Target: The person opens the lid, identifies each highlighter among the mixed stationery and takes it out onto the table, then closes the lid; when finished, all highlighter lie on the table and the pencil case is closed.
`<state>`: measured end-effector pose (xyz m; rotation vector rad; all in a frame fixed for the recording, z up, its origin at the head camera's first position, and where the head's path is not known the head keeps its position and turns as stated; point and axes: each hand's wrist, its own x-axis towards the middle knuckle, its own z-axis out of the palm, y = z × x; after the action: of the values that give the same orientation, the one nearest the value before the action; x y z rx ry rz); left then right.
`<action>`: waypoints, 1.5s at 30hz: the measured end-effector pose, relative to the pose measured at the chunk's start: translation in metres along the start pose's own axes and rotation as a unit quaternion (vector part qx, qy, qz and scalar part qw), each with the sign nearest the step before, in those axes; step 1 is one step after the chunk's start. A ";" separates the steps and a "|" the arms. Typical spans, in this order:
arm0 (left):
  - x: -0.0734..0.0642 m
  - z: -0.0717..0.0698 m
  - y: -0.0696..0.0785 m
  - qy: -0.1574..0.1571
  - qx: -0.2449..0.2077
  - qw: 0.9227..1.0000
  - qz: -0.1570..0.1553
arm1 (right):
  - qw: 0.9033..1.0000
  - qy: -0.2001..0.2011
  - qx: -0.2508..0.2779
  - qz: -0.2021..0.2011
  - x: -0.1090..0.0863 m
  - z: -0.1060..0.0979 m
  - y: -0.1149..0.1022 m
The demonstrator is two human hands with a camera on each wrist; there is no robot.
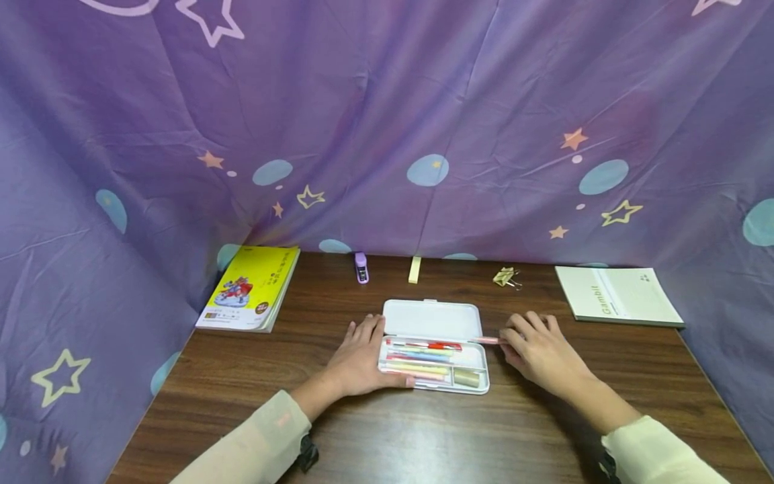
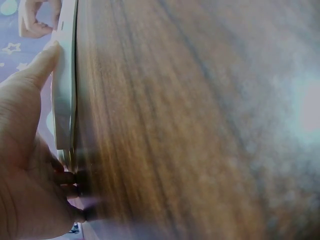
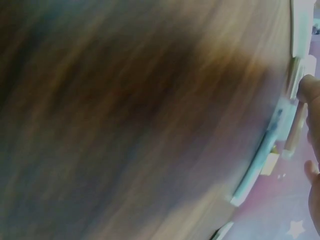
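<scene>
A white pencil case (image 1: 431, 320) lies with its lid folded back on the brown table. Several pens (image 1: 417, 368) fill its long compartment, a red pen (image 1: 444, 347) among them. A tan block (image 1: 467, 378) sits in the small front-right compartment. My left hand (image 1: 363, 359) spans the case's left end, thumb along the front edge, fingers stretched beside the left side; the left wrist view shows that thumb (image 2: 42, 65) against the case wall. Between thumb and fingers, my right hand (image 1: 541, 349) pinches a slim pink pen (image 1: 488, 341), its far end overlapping the case's right edge near the hinge.
Along the back stand a purple stapler (image 1: 361, 267), a pale yellow strip (image 1: 414, 269) and a gold binder clip (image 1: 504, 276). A yellow book (image 1: 250, 286) lies at the left, a pale green "Gambit" notebook (image 1: 619, 296) at the right. Purple curtains (image 1: 387, 121) close off the back and sides.
</scene>
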<state>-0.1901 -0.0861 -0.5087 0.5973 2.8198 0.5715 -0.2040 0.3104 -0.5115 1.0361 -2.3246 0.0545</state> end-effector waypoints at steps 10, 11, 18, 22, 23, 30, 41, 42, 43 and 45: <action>-0.001 0.002 -0.001 0.002 -0.002 1.000 -0.001 | 1.000 -0.016 -0.006 0.015 -0.027 -0.003 0.016; 0.000 0.001 -0.001 0.002 -0.002 1.000 0.000 | 1.000 -0.017 -0.007 0.017 -0.029 -0.004 0.017; 0.000 0.001 -0.001 0.005 -0.003 1.000 0.001 | 0.999 -0.014 -0.014 0.026 -0.038 -0.005 0.023; 0.000 0.001 -0.002 0.005 -0.003 1.000 0.001 | 0.999 -0.007 -0.028 0.029 -0.040 -0.005 0.023; 0.000 0.001 -0.002 0.005 -0.003 1.000 0.001 | 0.999 -0.006 -0.029 0.029 -0.041 -0.005 0.023; -0.001 0.001 -0.001 0.006 -0.005 1.000 0.002 | 0.999 -0.026 -0.018 0.033 -0.044 -0.007 0.025; -0.001 0.001 -0.001 0.000 -0.009 1.000 0.000 | 0.998 -0.045 -0.016 0.046 -0.043 -0.008 0.024; -0.001 0.001 -0.001 0.001 -0.009 1.000 0.000 | 0.998 -0.045 -0.017 0.046 -0.043 -0.008 0.024; -0.001 0.001 -0.001 0.002 -0.010 1.000 0.000 | 0.998 -0.045 -0.017 0.046 -0.043 -0.009 0.024; -0.001 0.001 -0.001 0.003 -0.011 1.000 -0.001 | 0.998 -0.044 -0.018 0.048 -0.043 -0.009 0.023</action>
<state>-0.1896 -0.0874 -0.5100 0.5903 2.8154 0.6027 -0.1936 0.3574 -0.5222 0.9264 -2.4440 0.0042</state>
